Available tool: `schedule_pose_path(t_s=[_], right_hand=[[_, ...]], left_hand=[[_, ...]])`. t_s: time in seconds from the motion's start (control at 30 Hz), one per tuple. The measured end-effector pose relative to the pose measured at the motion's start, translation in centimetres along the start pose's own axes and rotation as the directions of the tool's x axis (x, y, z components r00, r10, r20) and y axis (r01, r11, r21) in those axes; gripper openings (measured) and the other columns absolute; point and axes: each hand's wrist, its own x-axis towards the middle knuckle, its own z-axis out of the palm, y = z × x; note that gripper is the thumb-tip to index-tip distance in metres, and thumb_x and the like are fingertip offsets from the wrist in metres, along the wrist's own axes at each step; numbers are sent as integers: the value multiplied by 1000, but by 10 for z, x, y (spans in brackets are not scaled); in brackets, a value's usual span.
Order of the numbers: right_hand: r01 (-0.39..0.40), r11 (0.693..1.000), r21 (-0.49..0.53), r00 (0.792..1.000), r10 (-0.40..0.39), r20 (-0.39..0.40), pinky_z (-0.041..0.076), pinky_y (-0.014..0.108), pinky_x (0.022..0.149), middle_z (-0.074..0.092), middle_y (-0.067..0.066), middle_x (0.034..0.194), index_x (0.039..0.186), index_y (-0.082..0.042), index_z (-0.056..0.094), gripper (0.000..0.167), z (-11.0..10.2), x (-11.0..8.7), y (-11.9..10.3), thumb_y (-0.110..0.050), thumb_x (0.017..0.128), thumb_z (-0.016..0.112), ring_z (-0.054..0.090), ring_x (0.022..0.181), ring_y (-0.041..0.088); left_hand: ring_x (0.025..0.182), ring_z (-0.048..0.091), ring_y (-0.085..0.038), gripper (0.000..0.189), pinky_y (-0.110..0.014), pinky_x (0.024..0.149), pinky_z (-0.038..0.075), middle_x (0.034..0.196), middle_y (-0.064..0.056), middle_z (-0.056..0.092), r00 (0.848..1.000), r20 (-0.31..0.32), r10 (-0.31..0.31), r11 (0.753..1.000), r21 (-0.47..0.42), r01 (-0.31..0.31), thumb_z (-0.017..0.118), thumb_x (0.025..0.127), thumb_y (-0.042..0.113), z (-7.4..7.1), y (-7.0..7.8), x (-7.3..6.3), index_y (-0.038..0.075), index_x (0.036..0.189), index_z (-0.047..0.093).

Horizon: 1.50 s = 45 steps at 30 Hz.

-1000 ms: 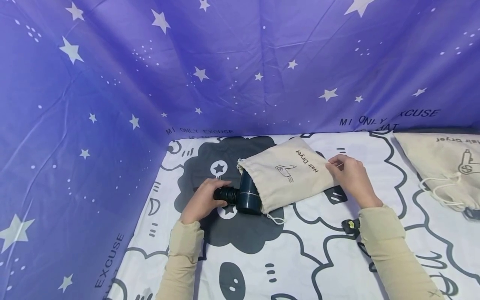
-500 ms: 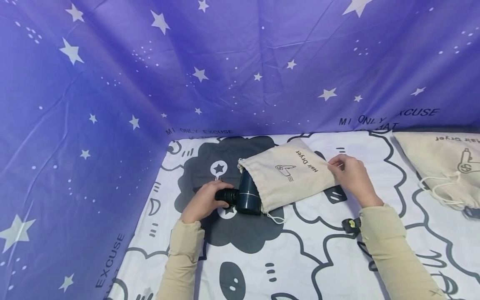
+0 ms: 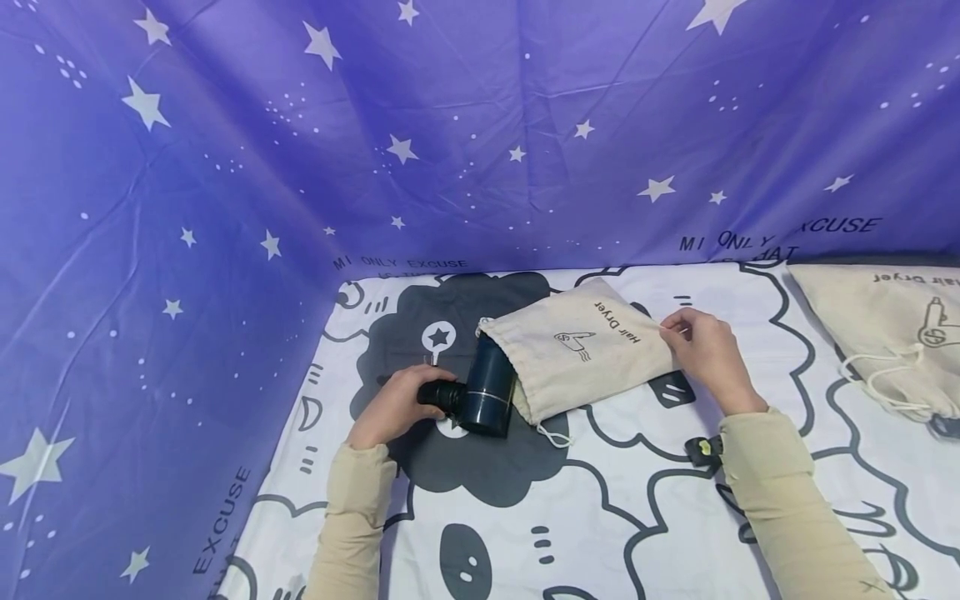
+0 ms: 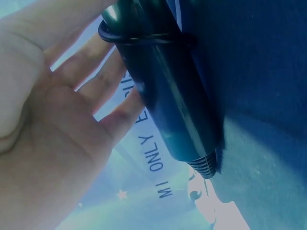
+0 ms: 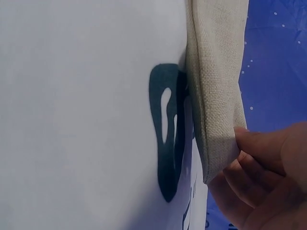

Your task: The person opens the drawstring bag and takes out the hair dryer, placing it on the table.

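A dark teal hair dryer [image 3: 487, 392] lies partly inside a beige drawstring bag [image 3: 558, 379] printed "Hair Dryer". My left hand [image 3: 393, 404] grips the black ribbed end of the dryer, thumb on one side and fingers on the other. In the left wrist view the long smooth teal part of the dryer [image 4: 168, 96] runs past the spread fingers, ending in a ribbed cord sleeve [image 4: 205, 165]. The bag's mouth covers the rest of the dryer. My right hand [image 3: 705, 354] pinches the closed bottom corner of the bag [image 5: 218, 120] between thumb and fingers.
A second "Hair Dryer" bag [image 3: 888, 325], its white drawstring loose, lies at the right edge with something dark at its mouth. White cloth with black cartoon sheep [image 3: 555, 542] covers the surface. Purple star-printed curtains [image 3: 480, 108] stand behind and on the left.
My left hand has shifted a little to the left and pulled the dryer with it, so more of it shows outside the bag. The right hand stays at the bag's corner.
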Motion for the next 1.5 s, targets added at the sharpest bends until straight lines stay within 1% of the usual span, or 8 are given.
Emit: schedule_pose_path(t_s=[0.27,0.4,0.57,0.7,0.9,1.2,1.33,1.5], right_hand=[[-29,999,-15,999,28,-28,40,39,69,67,20,86,95,2,66,11,-3,-2,3,-7,94,62,58,77,31],[-39,999,-18,999,39,-7,40,39,70,66,19,87,97,1,66,12,-4,-1,5,-9,94,62,57,81,32],[-57,998,-21,998,58,29,40,40,71,66,20,91,100,1,65,14,-4,-1,6,-11,95,61,58,85,33],[-47,999,-25,998,47,27,40,39,70,66,19,90,99,1,66,13,-3,-1,6,-11,95,61,58,84,33],[-48,998,-27,998,49,31,41,39,71,67,20,91,99,1,66,13,-3,0,7,-11,95,61,59,85,34],[-42,999,-18,999,42,28,41,39,71,67,21,90,98,2,66,13,-4,0,6,-10,95,61,60,85,34],[-41,999,-18,999,41,30,41,39,71,67,20,90,98,1,66,12,-3,0,7,-10,95,61,59,84,33],[-43,999,-19,999,43,31,41,38,70,67,20,90,99,1,66,13,-2,-1,8,-10,96,61,59,84,33]], left_hand=[[108,65,-27,53,-44,97,49,113,-8,71,1000,-3,14,1000,15,-14,86,69,-1,-4,-8,-6,7,118,70],[110,64,-28,54,-45,98,48,114,-9,71,1000,1,-8,1000,8,8,86,68,-1,-6,-10,-8,6,119,70],[110,62,-31,52,-48,99,47,112,-10,70,1000,-13,-28,998,49,29,85,69,-1,-7,-10,-10,6,118,69],[108,63,-29,47,-46,99,47,110,-10,69,998,-29,-52,997,63,54,84,70,-3,-7,-9,-10,8,114,70],[107,64,-29,46,-47,97,49,108,-9,69,997,-53,-60,995,82,64,84,70,-2,-7,-12,-12,9,113,71],[108,64,-29,46,-46,99,48,108,-8,69,986,-85,-141,984,101,150,85,70,-1,-8,-18,-15,11,112,72],[106,65,-29,44,-47,97,49,105,-7,69,981,-102,-163,979,106,173,86,69,0,-10,-18,-18,13,109,73],[108,65,-31,43,-49,97,48,109,-9,70,974,-121,-189,973,109,203,86,70,3,-11,-17,-20,11,110,73]])
